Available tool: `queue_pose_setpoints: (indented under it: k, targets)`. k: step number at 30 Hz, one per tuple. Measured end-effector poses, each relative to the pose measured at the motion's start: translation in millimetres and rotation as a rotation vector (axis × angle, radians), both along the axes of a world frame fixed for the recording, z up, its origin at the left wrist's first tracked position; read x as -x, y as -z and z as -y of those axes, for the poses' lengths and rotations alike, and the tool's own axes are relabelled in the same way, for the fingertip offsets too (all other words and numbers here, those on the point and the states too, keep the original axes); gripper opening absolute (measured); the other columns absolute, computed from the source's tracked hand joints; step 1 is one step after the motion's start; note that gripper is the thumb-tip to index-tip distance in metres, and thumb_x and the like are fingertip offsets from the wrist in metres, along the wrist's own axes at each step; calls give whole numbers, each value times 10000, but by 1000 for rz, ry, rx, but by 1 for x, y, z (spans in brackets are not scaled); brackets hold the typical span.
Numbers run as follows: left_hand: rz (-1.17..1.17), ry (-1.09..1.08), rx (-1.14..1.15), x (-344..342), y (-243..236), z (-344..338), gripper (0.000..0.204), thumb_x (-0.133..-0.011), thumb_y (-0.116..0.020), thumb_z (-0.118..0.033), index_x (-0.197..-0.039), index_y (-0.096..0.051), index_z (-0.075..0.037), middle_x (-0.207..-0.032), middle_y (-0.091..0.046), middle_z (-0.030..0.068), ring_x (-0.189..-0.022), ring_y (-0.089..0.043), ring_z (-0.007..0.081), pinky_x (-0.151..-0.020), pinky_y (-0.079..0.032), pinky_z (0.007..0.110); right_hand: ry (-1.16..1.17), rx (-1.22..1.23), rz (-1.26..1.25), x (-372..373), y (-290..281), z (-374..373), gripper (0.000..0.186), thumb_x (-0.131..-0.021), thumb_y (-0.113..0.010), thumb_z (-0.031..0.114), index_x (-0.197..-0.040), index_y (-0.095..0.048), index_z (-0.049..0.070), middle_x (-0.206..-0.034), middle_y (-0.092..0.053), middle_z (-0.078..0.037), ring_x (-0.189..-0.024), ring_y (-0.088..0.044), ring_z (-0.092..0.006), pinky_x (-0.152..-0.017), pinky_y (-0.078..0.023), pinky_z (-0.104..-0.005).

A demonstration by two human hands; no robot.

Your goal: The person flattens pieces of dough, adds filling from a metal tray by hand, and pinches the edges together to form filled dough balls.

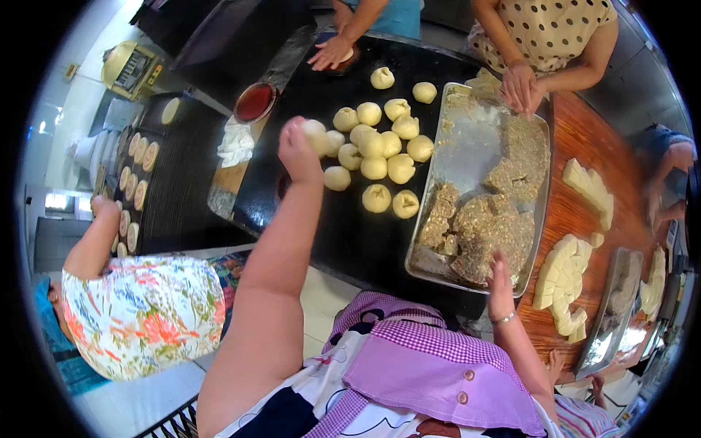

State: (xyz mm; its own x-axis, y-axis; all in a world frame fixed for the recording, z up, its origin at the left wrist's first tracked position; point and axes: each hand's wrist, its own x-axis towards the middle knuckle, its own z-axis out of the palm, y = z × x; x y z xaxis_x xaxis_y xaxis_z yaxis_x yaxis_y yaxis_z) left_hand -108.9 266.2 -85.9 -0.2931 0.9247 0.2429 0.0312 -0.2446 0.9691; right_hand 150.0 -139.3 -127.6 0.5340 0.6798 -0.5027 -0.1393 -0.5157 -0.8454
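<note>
Smooth dough balls (pixel 372 144), rough, lumpy filling (pixel 496 230)
Metal tray (pixel 467 150), dull sheen; blk bench (pixel 336 233) smooth & semi-gloss; wood bench (pixel 577 139) glossy; apron (pixel 445 379) matt cloth.

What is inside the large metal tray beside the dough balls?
Speckled brown filling lies clumped in the large metal tray, leaving some metal bare. The bottom under the filling is hidden.

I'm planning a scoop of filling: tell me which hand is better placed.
Likely the right hand: it is open, at the near edge of the filling. The left hand is well away, at a dough ball.
</note>
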Motion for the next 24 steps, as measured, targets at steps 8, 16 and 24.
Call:
queue_pose_setpoints:
  k: [8, 16, 24]
  targets:
    - [-566, 465, 563, -2, 160, -230, 513, -963, -494, -447, -1241, -623, -36, -1212, -630, 154, -1162, -574, 261, -994, -442, 388, 32, 293, 552, -11, 35, 112, 456, -1036, -410, 303, -1337, -486, -30, -1401, -472, -214, -1336, -408, -332, -1138, -296, -399]
    - [-1084, 248, -259, -12, 138, -130, 423, -943, -563, -242, -1237, -574, 61, -1255, -571, 257, -1196, -520, 382, -1046, -407, 426, 667, 363, 723, -43, 74, 197, 365, -860, -672, 126, -1190, -579, -1, -1214, -558, -162, -1125, -553, -280, -990, -445, -367]
    - [-866, 598, 44, -26, 92, 213, 379, -831, -624, -23, -1205, -592, -72, -1384, -429, 122, -1251, -445, 271, -938, -414, 347, 940, -166, 236, -93, 110, 157, 880, -686, -833, 102, -1385, -316, -36, -1344, -471, -215, -1231, -496, -314, -1057, -403, -401]
